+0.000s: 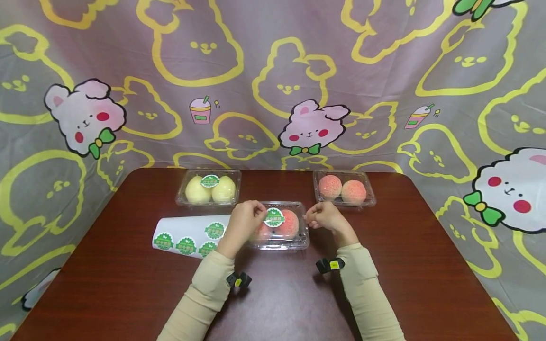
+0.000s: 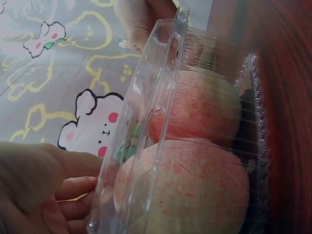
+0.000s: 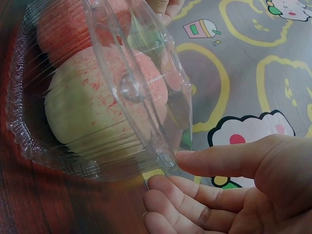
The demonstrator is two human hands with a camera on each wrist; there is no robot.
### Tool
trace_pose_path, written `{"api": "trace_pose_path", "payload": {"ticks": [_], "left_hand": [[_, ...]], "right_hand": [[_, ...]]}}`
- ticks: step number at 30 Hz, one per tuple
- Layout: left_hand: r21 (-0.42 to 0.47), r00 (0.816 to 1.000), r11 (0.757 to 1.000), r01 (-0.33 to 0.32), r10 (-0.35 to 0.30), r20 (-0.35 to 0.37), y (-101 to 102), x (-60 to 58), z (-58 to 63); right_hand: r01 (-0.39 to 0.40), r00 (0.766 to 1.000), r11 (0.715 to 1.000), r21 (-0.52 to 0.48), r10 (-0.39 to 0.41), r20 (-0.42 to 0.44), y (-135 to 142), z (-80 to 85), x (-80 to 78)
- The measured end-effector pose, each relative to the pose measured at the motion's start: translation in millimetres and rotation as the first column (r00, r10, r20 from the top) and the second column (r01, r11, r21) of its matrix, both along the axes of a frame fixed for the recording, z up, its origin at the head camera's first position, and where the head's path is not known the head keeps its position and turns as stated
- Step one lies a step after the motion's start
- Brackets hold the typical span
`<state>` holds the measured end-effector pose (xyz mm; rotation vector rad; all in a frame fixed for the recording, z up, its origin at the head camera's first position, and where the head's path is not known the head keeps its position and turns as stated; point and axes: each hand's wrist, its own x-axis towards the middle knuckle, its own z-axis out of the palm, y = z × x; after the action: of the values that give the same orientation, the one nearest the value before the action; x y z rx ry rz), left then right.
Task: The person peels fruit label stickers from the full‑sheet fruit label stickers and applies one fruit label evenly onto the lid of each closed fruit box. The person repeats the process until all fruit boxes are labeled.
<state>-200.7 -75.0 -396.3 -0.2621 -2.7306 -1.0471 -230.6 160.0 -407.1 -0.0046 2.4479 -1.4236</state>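
A clear plastic box [image 1: 300, 241] with two pink-red peaches [image 1: 289, 224] sits at the middle of the table. A round green-and-white sticker [image 1: 274, 217] shows over its lid. My left hand [image 1: 246, 220] is above the lid's left part, thumb and forefinger pinched together at the sticker's left edge. At the box's right end, my right hand [image 1: 327, 220] holds the lid's rim; the thumb [image 3: 209, 161] touches the corner, with curled fingers [image 3: 180, 195] below it. A white sticker sheet [image 1: 187, 228] with several similar stickers lies left of the box, partly hidden by my left hand.
Behind on the left stands a clear box of two pale yellow fruits [image 1: 198, 191] with a sticker [image 1: 210, 181] on its lid. A second box of peaches [image 1: 354, 192] without a sticker stands back right. A patterned curtain [image 1: 251, 57] hangs behind the brown table [image 1: 426, 265].
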Motion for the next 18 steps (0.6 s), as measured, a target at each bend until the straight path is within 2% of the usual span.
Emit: {"api": "trace_pose_path", "payload": {"ticks": [11, 18], "left_hand": [[-0.041, 0.999, 0.999, -0.017, 0.015, -0.036, 2.1, 1.6, -1.2], [-0.075, 0.992, 0.997, -0.03, 0.021, -0.124, 2.0, 2.1, -3.2]], "right_hand": [[0.011, 1.0, 1.0, -0.004, -0.01, 0.01, 0.6, 2.1, 2.0], [-0.006, 1.0, 1.0, -0.022, 0.006, 0.005, 1.1, 0.9, 0.7]]}}
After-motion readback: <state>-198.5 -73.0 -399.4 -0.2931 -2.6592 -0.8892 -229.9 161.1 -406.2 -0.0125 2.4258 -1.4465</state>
